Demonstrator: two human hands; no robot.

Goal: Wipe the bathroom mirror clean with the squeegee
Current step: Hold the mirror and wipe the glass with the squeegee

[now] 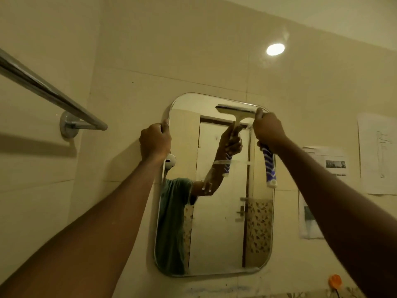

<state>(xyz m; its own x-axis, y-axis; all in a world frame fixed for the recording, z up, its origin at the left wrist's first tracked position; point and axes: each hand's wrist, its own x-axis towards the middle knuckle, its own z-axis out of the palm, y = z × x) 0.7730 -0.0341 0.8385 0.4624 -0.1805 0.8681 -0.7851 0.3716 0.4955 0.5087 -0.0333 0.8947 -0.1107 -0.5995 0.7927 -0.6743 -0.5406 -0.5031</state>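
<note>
Firmly, fingers of the right hand (pixel 268 130) curl round the squeegee (pixel 269 166) handle, blade at the top-right corner of the mirror (pixel 219 233) for a downward pull, while the left hand (pixel 154 140) grips its left edge, likely steadying it.

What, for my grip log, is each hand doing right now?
Left hand: closed, gripping the mirror by its upper left edge.
Right hand: closed, holding the squeegee by its handle.
</note>
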